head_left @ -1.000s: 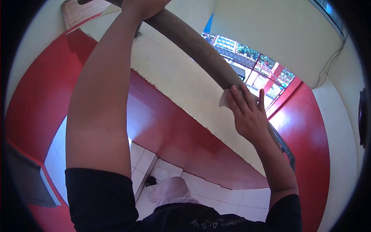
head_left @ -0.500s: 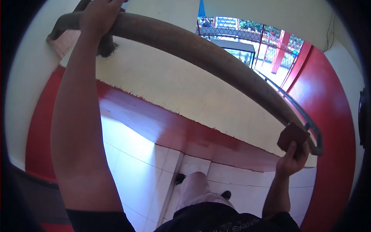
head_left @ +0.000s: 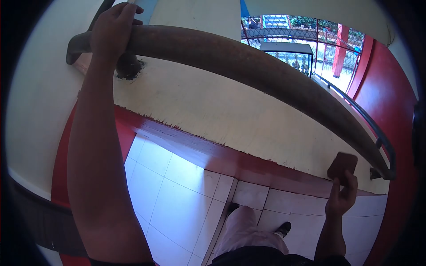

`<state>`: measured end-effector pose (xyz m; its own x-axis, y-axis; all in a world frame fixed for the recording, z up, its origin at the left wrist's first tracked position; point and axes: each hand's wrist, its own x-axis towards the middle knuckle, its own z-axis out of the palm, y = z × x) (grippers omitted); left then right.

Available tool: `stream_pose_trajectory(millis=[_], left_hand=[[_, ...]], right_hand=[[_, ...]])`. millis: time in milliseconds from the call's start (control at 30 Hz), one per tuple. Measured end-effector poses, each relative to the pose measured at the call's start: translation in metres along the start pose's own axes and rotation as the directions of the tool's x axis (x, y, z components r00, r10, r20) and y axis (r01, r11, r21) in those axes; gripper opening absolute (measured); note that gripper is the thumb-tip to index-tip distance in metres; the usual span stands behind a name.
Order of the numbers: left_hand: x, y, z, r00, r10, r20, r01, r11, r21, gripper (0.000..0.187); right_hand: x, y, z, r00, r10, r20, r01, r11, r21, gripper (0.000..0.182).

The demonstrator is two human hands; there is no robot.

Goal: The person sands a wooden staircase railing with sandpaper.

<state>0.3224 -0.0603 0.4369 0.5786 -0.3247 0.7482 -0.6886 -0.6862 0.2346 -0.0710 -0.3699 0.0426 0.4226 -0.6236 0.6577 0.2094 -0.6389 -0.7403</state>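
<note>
A thick dark brown handrail (head_left: 248,66) curves across the upper view, above a cream wall. Near its left end my left hand (head_left: 114,29) is wrapped over the rail, close to a dark bracket (head_left: 128,67). On the right, my right hand (head_left: 342,195) pinches a reddish-brown square piece (head_left: 342,167) like sandpaper between thumb and fingers. That piece is in front of the wall, below the rail and apart from it.
White floor tiles (head_left: 177,190) with a step edge lie below, where my legs and dark shoes show. A red wall (head_left: 381,97) stands at right. Behind the rail are a glass case (head_left: 288,53) and metal grille (head_left: 326,33).
The view has shifted, so the rail sits further right and lower. My right hand and the brown piece have come away from the rail. My left hand still holds on.
</note>
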Motion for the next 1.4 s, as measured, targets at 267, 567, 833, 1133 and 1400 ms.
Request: stream_pose_trajectory(millis=[267, 567, 833, 1133, 1400], left_hand=[[-0.009, 0.021, 0.000, 1.000, 0.014, 0.005, -0.014, 0.989, 0.144, 0.039], [-0.006, 0.019, 0.001, 1.000, 0.009, 0.014, -0.012, 0.983, 0.181, 0.044], [-0.013, 0.033, 0.003, 1.000, -0.012, -0.018, 0.017, 0.951, 0.310, 0.042], [-0.018, 0.046, 0.001, 0.995, 0.088, 0.050, -0.101, 0.896, 0.432, 0.037], [-0.024, 0.039, -0.005, 0.983, 0.161, 0.089, -0.183, 0.913, 0.365, 0.034]], right_hand=[[-0.011, -0.005, -0.010, 0.991, 0.129, -0.022, -0.123, 0.977, 0.174, 0.052], [0.041, -0.064, 0.000, 0.970, -0.239, 0.052, 0.238, 0.971, 0.027, 0.033], [0.061, -0.126, 0.101, 0.981, -0.173, 0.082, 0.147, 0.954, 0.262, 0.037], [0.066, -0.219, 0.147, 0.517, 0.748, 0.416, -0.638, 0.013, 0.770, 0.039], [0.073, -0.272, 0.171, 0.505, 0.792, 0.343, -0.602, 0.038, 0.798, 0.035]])
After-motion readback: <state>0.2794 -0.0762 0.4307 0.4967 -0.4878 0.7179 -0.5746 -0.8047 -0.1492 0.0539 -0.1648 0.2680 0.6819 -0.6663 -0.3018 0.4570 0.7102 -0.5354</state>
